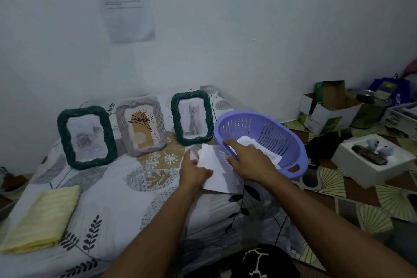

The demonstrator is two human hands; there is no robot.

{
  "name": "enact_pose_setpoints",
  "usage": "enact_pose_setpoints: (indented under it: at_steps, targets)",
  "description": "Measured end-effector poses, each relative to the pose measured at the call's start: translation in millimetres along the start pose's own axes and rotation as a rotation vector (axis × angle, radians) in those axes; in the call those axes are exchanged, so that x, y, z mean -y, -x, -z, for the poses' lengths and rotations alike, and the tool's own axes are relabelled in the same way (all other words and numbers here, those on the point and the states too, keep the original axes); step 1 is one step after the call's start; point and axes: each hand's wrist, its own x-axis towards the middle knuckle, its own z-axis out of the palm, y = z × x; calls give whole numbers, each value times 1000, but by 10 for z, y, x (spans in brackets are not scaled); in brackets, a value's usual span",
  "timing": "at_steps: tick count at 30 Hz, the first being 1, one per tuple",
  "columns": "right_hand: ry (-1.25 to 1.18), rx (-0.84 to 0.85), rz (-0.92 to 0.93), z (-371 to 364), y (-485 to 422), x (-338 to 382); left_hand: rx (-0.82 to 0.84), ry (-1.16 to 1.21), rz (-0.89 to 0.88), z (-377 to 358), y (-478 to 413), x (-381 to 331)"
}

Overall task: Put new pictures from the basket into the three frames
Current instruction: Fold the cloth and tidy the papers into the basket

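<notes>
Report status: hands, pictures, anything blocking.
Left hand grips white sheet beside basket. Right hand over basket rim, on sheets inside; grip unclear. Three frames upright, pictures inside. Nothing in the way.

The basket (277, 133) is moulded in smooth, faintly glossy lilac plastic; the left green frame (62, 137), pale middle frame (123, 133) and right green frame (174, 117) are ribbed like twisted rope; the sheet (216, 165) is matt white paper; ribbed yellow cloth (42, 216) is laid at the near left corner of the printed cloth bedsheet (108, 198).
</notes>
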Motion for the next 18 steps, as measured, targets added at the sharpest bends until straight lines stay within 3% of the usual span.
enact_pose_setpoints:
  at_steps: [4,12,15,16,18]
  targets:
    - [13,11,6,-44,23,172,12,228,92,405,-67,-63]
    - [91,-33,-32,-184,-6,482,103,283,-91,1097,-6,-32]
    - [211,-235,64,-179,1,618,129,262,-157,1192,46,-57]
    - [132,-286,138,-184,-17,704,143,256,-191,1224,59,-70]
    - [-265,-247,186,-246,-80,931,141,232,-254,1305,88,-95]
